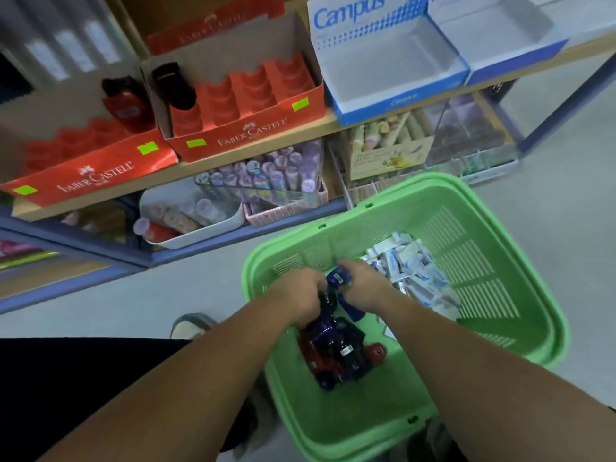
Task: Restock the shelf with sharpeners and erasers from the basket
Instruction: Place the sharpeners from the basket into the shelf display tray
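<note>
Below the shelf, left hand and right hand each clutch sharpeners in the basket; best lift few, firmly, so none drop.

Dim, flat indoor light, soft motion blur throughout, wide-angle bending at edges, faint shadows.

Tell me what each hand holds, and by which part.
The right hand grips a blue sharpener around its middle. The left hand grips a dark sharpener by its upper end; finer detail is blurred.
</note>
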The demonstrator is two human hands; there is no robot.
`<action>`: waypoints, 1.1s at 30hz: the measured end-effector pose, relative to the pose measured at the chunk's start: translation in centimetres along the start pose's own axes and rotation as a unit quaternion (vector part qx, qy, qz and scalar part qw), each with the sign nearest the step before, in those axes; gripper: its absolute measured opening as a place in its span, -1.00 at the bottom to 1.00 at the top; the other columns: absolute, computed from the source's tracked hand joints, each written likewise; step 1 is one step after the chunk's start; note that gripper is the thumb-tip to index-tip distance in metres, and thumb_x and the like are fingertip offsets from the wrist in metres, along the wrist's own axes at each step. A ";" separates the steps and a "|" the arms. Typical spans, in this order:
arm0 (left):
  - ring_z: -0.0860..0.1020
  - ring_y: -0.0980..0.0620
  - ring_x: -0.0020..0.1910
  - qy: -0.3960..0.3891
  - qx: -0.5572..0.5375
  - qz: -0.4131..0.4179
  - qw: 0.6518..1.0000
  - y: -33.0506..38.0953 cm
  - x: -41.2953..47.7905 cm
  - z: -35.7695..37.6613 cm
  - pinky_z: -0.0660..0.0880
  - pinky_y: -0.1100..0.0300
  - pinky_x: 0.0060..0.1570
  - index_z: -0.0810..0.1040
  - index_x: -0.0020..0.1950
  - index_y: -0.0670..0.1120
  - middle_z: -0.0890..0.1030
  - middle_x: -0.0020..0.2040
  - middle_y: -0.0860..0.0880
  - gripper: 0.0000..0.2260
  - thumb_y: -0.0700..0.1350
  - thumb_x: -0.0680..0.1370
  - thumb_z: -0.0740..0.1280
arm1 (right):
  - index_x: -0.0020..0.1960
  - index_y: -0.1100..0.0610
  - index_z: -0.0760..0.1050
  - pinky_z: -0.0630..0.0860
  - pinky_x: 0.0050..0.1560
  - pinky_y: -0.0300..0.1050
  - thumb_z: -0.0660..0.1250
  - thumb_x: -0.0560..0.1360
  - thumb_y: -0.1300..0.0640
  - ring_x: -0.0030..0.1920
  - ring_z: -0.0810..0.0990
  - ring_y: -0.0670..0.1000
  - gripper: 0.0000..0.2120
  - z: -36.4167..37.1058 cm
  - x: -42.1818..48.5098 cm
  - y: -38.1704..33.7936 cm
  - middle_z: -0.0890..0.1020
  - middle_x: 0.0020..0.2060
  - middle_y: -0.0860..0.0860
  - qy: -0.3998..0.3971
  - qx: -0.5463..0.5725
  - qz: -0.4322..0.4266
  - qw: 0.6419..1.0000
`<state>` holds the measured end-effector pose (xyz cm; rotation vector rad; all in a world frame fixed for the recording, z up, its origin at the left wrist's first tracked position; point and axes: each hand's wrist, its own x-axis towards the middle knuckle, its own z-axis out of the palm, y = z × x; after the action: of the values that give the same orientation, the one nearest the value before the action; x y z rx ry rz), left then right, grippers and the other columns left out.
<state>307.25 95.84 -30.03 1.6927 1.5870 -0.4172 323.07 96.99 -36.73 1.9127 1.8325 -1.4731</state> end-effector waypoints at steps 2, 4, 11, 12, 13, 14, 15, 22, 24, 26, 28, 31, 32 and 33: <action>0.59 -0.03 -0.02 0.008 -0.004 -0.010 1.000 -0.5 0.4 0.3 0.54 0.12 -0.06 0.63 0.10 -0.01 0.65 0.06 -0.03 -0.73 -0.32 0.50 0.35 | 0.60 -0.03 0.21 0.44 0.39 0.03 0.37 0.51 0.25 0.36 0.46 0.22 -0.28 1.1 0.5 0.6 0.24 0.47 0.10 -0.016 -0.024 -0.002 1.000; 0.61 -0.04 -0.03 0.015 -0.002 -0.015 1.000 -0.8 1.0 0.6 0.54 0.11 -0.07 0.62 0.06 -0.03 0.65 0.02 -0.04 -0.77 -0.31 0.51 0.34 | 0.56 -0.03 0.25 0.47 0.31 -0.06 0.39 0.48 0.29 0.27 0.50 0.19 -0.28 1.9 0.3 1.3 0.24 0.37 0.07 -0.004 -0.008 -0.006 1.000; 0.56 -0.10 0.27 0.044 0.021 0.060 0.997 0.5 5.8 2.8 0.52 -0.01 0.27 0.50 0.43 0.06 0.56 0.37 -0.03 -0.53 -0.30 0.56 0.34 | 0.34 0.12 0.50 0.54 0.16 -0.08 0.48 0.51 0.07 0.07 0.60 0.07 -0.57 2.8 -0.4 4.3 0.64 0.18 0.08 0.016 0.025 0.079 0.996; 0.49 -0.10 0.39 0.026 0.041 0.081 0.995 0.8 6.6 3.3 0.46 -0.01 0.36 0.41 0.51 0.08 0.46 0.49 -0.02 -0.46 -0.29 0.57 0.34 | 0.36 0.11 0.50 0.54 0.17 -0.07 0.49 0.51 0.05 0.11 0.61 0.09 -0.54 2.7 -0.3 4.5 0.64 0.19 0.09 0.012 0.034 0.088 0.996; 0.39 -0.09 0.49 0.004 0.071 0.098 0.993 0.9 7.1 3.8 0.39 0.01 0.44 0.32 0.58 0.11 0.34 0.58 0.01 -0.38 -0.29 0.58 0.34 | 0.38 0.10 0.49 0.54 0.16 -0.08 0.49 0.50 0.03 0.12 0.60 0.09 -0.51 2.6 -0.1 4.6 0.64 0.19 0.09 0.009 0.043 0.091 0.995; 0.30 -0.07 0.55 -0.017 0.111 0.110 0.988 0.8 7.5 4.4 0.33 0.02 0.48 0.23 0.62 0.14 0.24 0.63 0.04 -0.34 -0.28 0.59 0.33 | 0.39 0.10 0.48 0.53 0.13 -0.09 0.50 0.49 0.03 0.09 0.60 0.08 -0.49 2.7 0.0 4.7 0.64 0.19 0.09 0.004 0.050 0.092 0.995; 0.27 -0.07 0.56 -0.029 0.154 0.121 0.980 0.7 7.9 4.8 0.32 0.01 0.48 0.17 0.63 0.16 0.20 0.64 0.05 -0.32 -0.24 0.60 0.34 | 0.39 0.10 0.48 0.51 0.08 -0.12 0.51 0.49 0.03 0.04 0.58 0.06 -0.49 2.9 0.2 4.8 0.65 0.17 0.10 -0.002 0.057 0.094 0.994; 0.39 -0.15 0.35 -0.040 0.252 0.138 0.957 -0.4 7.9 5.3 0.47 -0.08 0.25 0.44 0.44 0.07 0.31 0.41 -0.08 -0.62 -0.12 0.63 0.33 | 0.12 0.13 0.57 0.41 -0.22 -0.17 0.51 0.48 0.09 -0.16 0.55 0.03 -0.73 3.6 0.6 4.4 0.58 -0.11 0.03 0.000 0.032 0.099 0.995; 0.42 -0.16 0.32 -0.038 0.255 0.133 0.957 -0.1 7.9 5.1 0.50 -0.09 0.20 0.46 0.41 0.02 0.36 0.36 -0.10 -0.65 -0.17 0.62 0.31 | 0.09 0.12 0.54 0.47 -0.13 -0.12 0.51 0.48 0.08 -0.11 0.55 0.04 -0.74 3.6 0.5 4.3 0.57 0.00 0.05 0.000 0.005 0.093 0.996; 0.45 -0.17 0.28 -0.040 0.264 0.125 0.955 0.1 7.8 4.7 0.50 -0.07 0.17 0.45 0.39 -0.02 0.40 0.29 -0.13 -0.63 -0.24 0.60 0.31 | 0.10 0.09 0.52 0.52 -0.03 -0.08 0.50 0.48 0.08 -0.06 0.54 0.03 -0.74 3.7 0.3 4.4 0.58 0.04 0.04 0.003 -0.001 0.090 0.996; 0.46 -0.18 0.26 -0.045 0.274 0.123 0.953 0.2 7.6 4.4 0.49 -0.06 0.16 0.45 0.39 -0.03 0.40 0.26 -0.15 -0.61 -0.27 0.58 0.33 | 0.14 0.08 0.51 0.50 -0.04 -0.11 0.51 0.48 0.10 -0.05 0.54 0.02 -0.71 3.5 0.2 4.5 0.56 0.02 0.01 -0.002 0.017 0.090 0.996; 0.42 -0.18 0.31 -0.046 0.305 0.135 0.941 0.1 7.5 4.2 0.46 -0.04 0.21 0.45 0.39 -0.04 0.39 0.28 -0.16 -0.60 -0.27 0.57 0.34 | 0.11 0.09 0.53 0.49 -0.12 -0.14 0.51 0.47 0.17 -0.09 0.58 0.03 -0.74 3.3 0.1 4.5 0.57 -0.07 0.00 -0.031 0.054 0.094 0.994; 0.39 -0.18 0.34 -0.047 0.319 0.140 0.936 0.1 7.6 4.3 0.44 -0.03 0.24 0.44 0.41 -0.04 0.39 0.30 -0.16 -0.59 -0.25 0.57 0.34 | 0.06 0.08 0.53 0.54 -0.11 -0.12 0.50 0.47 0.21 -0.09 0.61 0.03 -0.77 3.4 0.1 4.6 0.60 -0.08 0.03 -0.038 0.070 0.100 0.992; 0.37 -0.17 0.36 -0.046 0.332 0.144 0.931 0.1 7.5 4.4 0.43 -0.02 0.26 0.42 0.42 -0.05 0.40 0.32 -0.16 -0.58 -0.23 0.57 0.35 | 0.03 0.08 0.53 0.58 -0.08 -0.08 0.49 0.46 0.23 -0.07 0.62 0.05 -0.78 3.5 0.1 4.7 0.63 -0.07 0.05 -0.041 0.085 0.107 0.990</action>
<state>309.82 98.01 -38.10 2.3261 1.1601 -0.9413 324.98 93.57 -41.06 2.0146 1.4568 -1.6528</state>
